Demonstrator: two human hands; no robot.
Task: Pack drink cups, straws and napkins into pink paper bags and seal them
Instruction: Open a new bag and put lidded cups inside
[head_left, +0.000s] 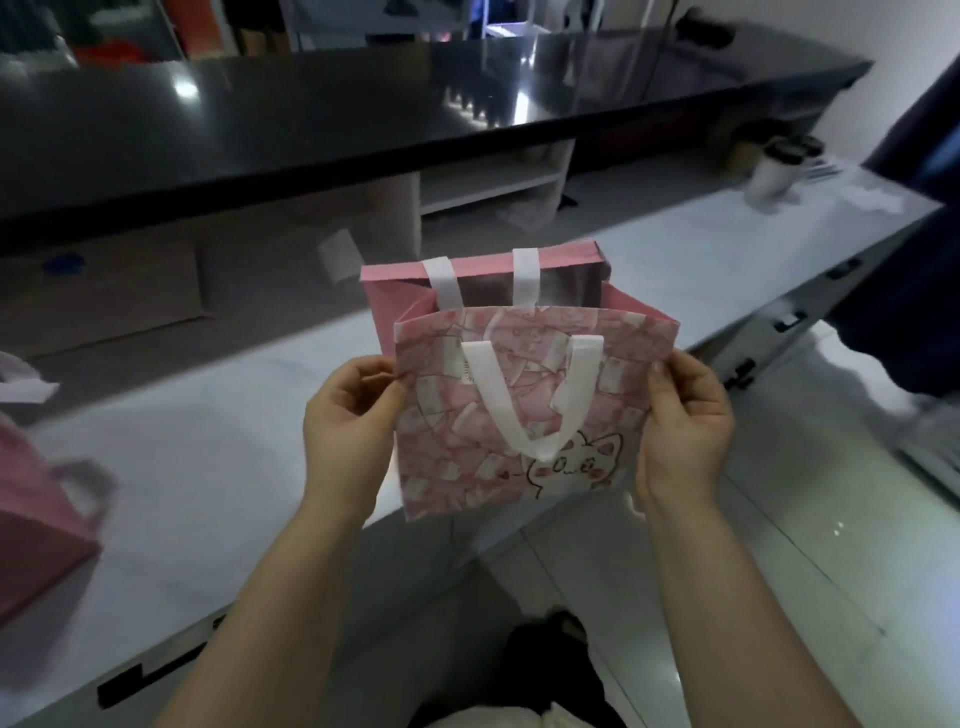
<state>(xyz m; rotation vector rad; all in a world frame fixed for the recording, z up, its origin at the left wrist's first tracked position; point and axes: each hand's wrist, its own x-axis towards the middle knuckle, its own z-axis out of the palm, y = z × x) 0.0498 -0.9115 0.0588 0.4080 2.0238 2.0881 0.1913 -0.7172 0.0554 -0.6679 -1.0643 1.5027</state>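
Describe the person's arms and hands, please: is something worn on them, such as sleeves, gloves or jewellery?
Both are bare. The left hand and right hand wear no gloves, and no ring shows. The left forearm and right forearm are uncovered down to the picture's bottom edge: no sleeve, watch or bracelet.
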